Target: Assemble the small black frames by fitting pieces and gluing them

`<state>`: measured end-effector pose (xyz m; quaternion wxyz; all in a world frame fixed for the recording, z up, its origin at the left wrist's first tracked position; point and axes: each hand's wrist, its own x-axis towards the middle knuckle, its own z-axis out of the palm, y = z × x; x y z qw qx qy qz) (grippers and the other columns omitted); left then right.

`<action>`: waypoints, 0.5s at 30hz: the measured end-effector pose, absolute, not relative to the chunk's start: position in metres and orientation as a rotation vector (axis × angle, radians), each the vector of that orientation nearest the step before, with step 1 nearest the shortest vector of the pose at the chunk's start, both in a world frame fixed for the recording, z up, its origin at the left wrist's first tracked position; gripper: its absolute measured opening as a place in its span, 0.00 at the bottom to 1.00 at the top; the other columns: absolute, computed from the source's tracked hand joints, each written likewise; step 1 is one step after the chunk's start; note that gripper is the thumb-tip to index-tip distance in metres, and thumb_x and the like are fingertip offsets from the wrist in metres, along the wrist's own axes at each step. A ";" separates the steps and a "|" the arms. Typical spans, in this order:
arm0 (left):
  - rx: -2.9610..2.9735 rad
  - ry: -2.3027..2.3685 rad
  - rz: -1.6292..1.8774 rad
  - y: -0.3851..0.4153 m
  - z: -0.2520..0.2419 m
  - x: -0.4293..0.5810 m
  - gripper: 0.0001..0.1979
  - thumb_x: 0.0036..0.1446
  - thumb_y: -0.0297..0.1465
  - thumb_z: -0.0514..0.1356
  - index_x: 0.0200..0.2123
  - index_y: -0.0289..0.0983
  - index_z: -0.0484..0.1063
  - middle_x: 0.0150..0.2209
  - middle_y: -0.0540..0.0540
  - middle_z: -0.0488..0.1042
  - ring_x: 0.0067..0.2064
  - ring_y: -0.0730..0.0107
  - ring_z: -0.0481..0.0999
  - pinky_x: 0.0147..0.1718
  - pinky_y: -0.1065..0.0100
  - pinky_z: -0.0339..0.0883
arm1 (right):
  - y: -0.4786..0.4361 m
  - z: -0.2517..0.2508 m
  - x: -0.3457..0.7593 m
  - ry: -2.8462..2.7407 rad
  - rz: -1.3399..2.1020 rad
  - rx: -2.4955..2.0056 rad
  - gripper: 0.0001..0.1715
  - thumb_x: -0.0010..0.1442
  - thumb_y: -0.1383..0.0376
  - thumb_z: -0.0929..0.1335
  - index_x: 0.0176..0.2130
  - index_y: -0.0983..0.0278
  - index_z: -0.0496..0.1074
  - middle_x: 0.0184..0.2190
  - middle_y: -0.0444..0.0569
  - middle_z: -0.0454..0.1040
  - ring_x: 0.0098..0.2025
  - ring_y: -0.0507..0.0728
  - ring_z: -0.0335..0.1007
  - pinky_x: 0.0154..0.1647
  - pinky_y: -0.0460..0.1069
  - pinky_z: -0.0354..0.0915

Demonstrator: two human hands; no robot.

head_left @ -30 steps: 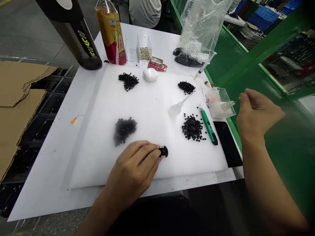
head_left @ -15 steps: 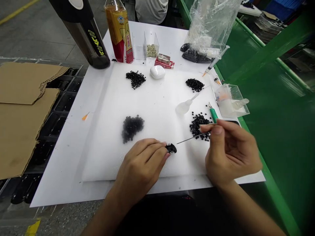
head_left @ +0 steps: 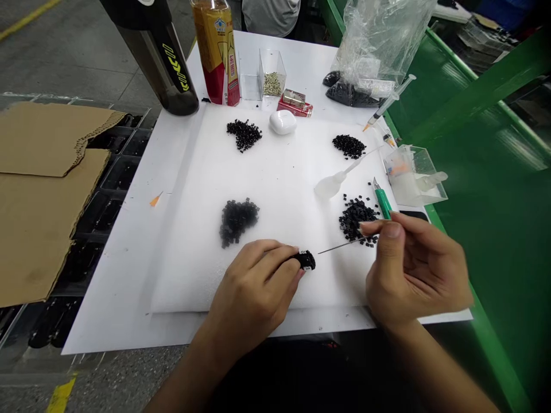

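Note:
My left hand rests at the near part of the white foam pad, its fingers closed round a small black part with pale marks on its end. Most of that part is hidden by the fingers. In a pinch, my right hand holds a thin metal needle, whose tip points at the black part with a small gap between. Just behind the needle lies a pile of square black pieces, and a green-handled craft knife is close to my right fingers.
Farther back are two black bead piles, a white case, a dropper bulb and a syringe. A blurry dark pile sits left. A tumbler and drink bottle stand at the back left.
The whole view has shifted slightly. In my left fingers the black part has turned a little, showing more of its pale-marked end. The needle tip stays just off it.

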<state>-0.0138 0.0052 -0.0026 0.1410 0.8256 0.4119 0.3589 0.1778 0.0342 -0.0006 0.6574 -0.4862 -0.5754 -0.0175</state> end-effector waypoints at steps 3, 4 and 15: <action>2.382 1.187 0.985 0.006 -0.001 -0.015 0.05 0.64 0.20 0.62 0.42 0.32 0.76 0.50 0.42 0.78 0.53 0.56 0.72 0.52 0.54 0.72 | 0.030 -0.001 0.181 -1.324 -0.036 -1.081 0.16 0.61 0.77 0.72 0.47 0.64 0.79 0.34 0.46 0.80 0.31 0.55 0.81 0.29 0.50 0.78; 2.374 1.185 0.974 0.006 -0.001 -0.015 0.04 0.64 0.20 0.62 0.41 0.32 0.75 0.50 0.42 0.78 0.53 0.57 0.72 0.52 0.54 0.72 | 0.028 -0.002 0.182 -1.339 -0.025 -1.074 0.17 0.60 0.77 0.72 0.48 0.63 0.79 0.34 0.46 0.80 0.31 0.55 0.81 0.28 0.51 0.78; 2.360 1.090 1.009 0.006 0.003 -0.014 0.07 0.62 0.15 0.62 0.36 0.30 0.71 0.47 0.38 0.76 0.49 0.57 0.70 0.45 0.57 0.73 | 0.020 -0.009 0.182 -1.430 0.016 -1.074 0.22 0.60 0.78 0.71 0.51 0.61 0.77 0.36 0.46 0.80 0.32 0.56 0.80 0.31 0.54 0.78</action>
